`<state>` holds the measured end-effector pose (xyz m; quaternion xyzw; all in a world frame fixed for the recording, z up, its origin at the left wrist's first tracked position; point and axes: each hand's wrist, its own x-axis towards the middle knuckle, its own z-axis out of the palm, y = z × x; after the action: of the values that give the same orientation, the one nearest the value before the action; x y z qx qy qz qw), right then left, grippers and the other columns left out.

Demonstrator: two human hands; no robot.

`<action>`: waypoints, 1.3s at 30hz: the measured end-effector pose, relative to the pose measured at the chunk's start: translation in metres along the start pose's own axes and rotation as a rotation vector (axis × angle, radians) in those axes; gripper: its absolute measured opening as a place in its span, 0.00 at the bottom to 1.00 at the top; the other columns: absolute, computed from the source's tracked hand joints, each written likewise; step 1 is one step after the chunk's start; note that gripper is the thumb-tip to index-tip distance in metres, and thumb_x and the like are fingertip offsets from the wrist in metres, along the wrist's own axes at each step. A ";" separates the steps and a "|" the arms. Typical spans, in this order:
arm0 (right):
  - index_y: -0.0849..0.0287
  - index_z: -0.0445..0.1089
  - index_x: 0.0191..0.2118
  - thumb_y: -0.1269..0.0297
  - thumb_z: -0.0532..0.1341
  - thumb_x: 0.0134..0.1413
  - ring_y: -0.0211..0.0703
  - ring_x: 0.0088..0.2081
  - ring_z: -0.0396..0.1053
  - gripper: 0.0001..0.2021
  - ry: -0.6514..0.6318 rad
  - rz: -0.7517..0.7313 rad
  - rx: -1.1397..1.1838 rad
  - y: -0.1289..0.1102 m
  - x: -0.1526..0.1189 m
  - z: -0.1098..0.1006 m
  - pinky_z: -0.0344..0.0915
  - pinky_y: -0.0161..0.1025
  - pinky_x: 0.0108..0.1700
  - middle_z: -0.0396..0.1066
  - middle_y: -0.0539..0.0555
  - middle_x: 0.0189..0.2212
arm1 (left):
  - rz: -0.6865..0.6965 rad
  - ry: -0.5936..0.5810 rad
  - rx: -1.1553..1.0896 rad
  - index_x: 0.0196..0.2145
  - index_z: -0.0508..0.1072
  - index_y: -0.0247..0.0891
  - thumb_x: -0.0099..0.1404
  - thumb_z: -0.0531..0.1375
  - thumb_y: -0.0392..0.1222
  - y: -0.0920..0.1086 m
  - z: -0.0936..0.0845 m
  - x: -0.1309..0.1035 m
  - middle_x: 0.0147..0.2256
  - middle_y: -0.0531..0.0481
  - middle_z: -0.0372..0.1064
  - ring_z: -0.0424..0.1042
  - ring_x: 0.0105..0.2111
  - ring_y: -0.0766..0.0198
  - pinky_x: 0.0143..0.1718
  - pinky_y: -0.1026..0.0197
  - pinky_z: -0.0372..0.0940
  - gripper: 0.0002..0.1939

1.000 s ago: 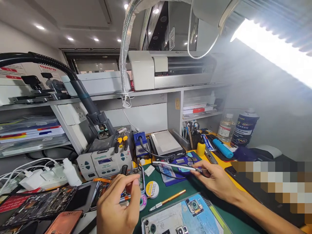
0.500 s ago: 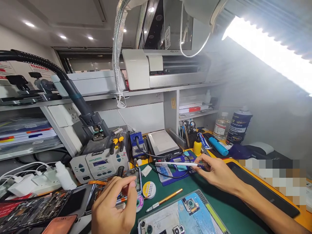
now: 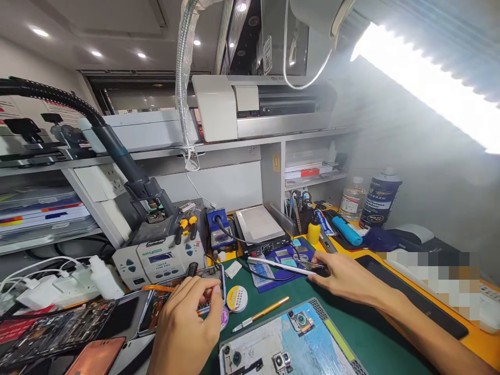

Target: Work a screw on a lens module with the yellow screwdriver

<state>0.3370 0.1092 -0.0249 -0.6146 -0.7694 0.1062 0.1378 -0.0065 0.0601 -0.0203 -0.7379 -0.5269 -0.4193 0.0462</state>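
The left hand (image 3: 187, 328) pinches its fingertips on an opened phone (image 3: 183, 302) lying on the green mat (image 3: 312, 312) (a solder spool (image 3: 236, 298) sits just beside). The right hand (image 3: 344, 278) grips a white soldering iron (image 3: 279, 265) held low over the mat.

bright | glare from lamp (image 3: 425, 83) upper right | wide-angle bending at edges | sharp centre

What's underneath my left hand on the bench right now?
Under the left hand lies an opened phone with its insides showing, an orange ribbon cable at its top edge. The fingers cover the phone's middle, so whatever they pinch there is hidden.
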 end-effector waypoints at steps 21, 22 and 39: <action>0.56 0.72 0.31 0.50 0.63 0.55 0.46 0.30 0.69 0.14 -0.140 -0.178 0.199 -0.005 -0.007 0.004 0.55 0.36 0.29 0.73 0.52 0.29 | -0.130 -0.814 0.280 0.46 0.75 0.35 0.71 0.58 0.43 0.014 0.028 0.087 0.48 0.45 0.74 0.73 0.50 0.57 0.54 0.46 0.67 0.11; 0.56 0.72 0.29 0.52 0.64 0.54 0.45 0.29 0.68 0.13 -0.155 -0.186 0.210 -0.006 -0.007 0.004 0.55 0.35 0.29 0.73 0.52 0.27 | -0.145 -0.847 0.328 0.46 0.75 0.35 0.71 0.59 0.44 0.016 0.036 0.090 0.49 0.44 0.74 0.73 0.49 0.56 0.53 0.46 0.68 0.11; 0.57 0.70 0.29 0.56 0.63 0.54 0.49 0.31 0.71 0.10 -0.046 -0.091 0.120 0.008 0.001 -0.003 0.54 0.38 0.29 0.74 0.55 0.28 | -0.282 -1.121 0.566 0.44 0.73 0.33 0.71 0.59 0.48 0.034 0.056 0.098 0.39 0.47 0.74 0.75 0.36 0.62 0.39 0.55 0.73 0.14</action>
<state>0.3455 0.1117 -0.0250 -0.5671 -0.7917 0.1598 0.1615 0.0620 0.1459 0.0217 -0.7279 -0.6534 0.1832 -0.0989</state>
